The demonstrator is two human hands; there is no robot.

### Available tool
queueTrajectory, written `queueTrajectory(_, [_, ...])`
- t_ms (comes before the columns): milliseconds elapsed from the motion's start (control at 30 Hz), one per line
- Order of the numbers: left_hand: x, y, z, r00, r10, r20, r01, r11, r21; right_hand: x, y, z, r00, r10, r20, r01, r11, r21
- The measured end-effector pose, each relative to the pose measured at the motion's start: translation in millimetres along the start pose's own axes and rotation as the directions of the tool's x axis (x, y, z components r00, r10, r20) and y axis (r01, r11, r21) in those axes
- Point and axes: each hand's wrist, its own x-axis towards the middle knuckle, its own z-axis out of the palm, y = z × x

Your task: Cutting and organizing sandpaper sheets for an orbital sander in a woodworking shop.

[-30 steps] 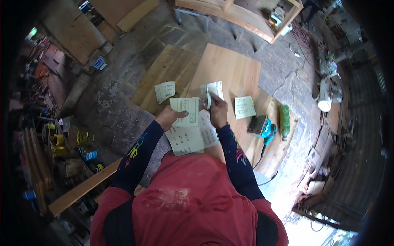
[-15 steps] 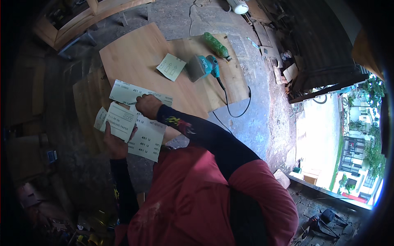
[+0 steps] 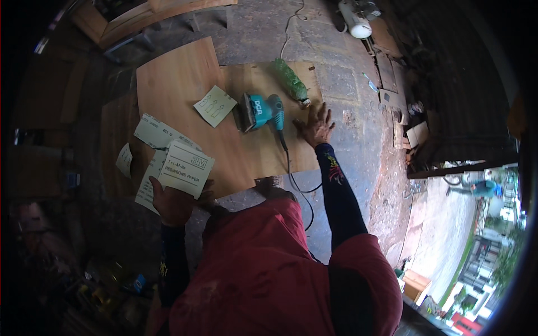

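My left hand (image 3: 174, 204) grips folded sandpaper (image 3: 185, 168) with pale printed backing, thumb on its near side and fingers mostly underneath. A larger printed sheet of sandpaper (image 3: 159, 133) shows behind and beneath it. My right hand (image 3: 318, 127) is empty, its fingers spread over the right edge of the wooden boards, just below the neck of a green plastic bottle (image 3: 290, 78). Between the hands sits a teal electric sander (image 3: 259, 111), its cord trailing toward me. Left of the sander lies a pale sandpaper square (image 3: 214, 106) with arrow drawings.
The wooden boards (image 3: 179, 73) form the work surface. A small pale paper piece (image 3: 124, 161) lies at their left. The black cord (image 3: 287, 162) loops off the near edge. A wooden frame (image 3: 162, 17) stands at the far left, and a white tank (image 3: 358, 27) at the far right.
My right hand has left the sandpaper and reached right, opening beside the bottle. The folded sandpaper in my left hand has shifted rightward. The small paper piece now lies apart from it.
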Motion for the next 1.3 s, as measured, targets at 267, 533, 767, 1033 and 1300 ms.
queueTrajectory(267, [53,-72,64,0.992,0.123,-0.023,-0.121,0.905,-0.408,10,17,18,0.990,-0.120,-0.080,0.130,0.982,0.138])
queueTrajectory(533, [58,-81,97,0.980,0.192,0.046,-0.181,0.966,-0.183,66,19,-49,0.862,-0.331,-0.384,0.492,0.728,0.477])
queueTrajectory(767, [68,-109,88,0.957,0.279,0.077,-0.236,0.906,-0.351,154,-48,-23,0.865,-0.464,0.189,0.429,0.881,0.201])
queueTrajectory(1033, [-9,-122,20,0.848,0.529,-0.009,-0.502,0.798,-0.334,156,-123,-143,0.544,-0.603,0.583,0.832,0.302,-0.465])
queueTrajectory(1300, [2,-135,-31,0.835,0.525,-0.165,-0.548,0.768,-0.332,128,-140,-115,0.452,-0.359,0.817,0.888,0.096,-0.449])
